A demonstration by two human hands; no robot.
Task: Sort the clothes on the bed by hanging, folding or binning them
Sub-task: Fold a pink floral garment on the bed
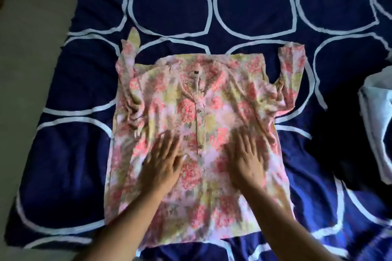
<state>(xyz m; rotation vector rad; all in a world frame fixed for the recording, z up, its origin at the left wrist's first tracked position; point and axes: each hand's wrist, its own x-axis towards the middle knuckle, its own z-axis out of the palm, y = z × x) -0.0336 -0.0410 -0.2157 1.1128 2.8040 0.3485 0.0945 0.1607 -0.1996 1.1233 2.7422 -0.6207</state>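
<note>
On the bed [254, 10], a floral top [197, 125] lies face up, sleeves bent upward. Both hands lie flat on its front with fingers spread, gripping nothing: the left hand [164, 160] left of the button placket, the right hand [247, 158] right of it. This looks like smoothing before folding; next, probably, each sleeve needs turning inward. White cloth [375, 129] lies apart at the right.

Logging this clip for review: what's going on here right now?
A person has a floral long-sleeved top spread face-up on the navy bedspread, sleeves bent upward. The left hand and right hand lie flat on its lower front, either side of the button placket, apparently smoothing it. Its body is not yet folded.
</note>
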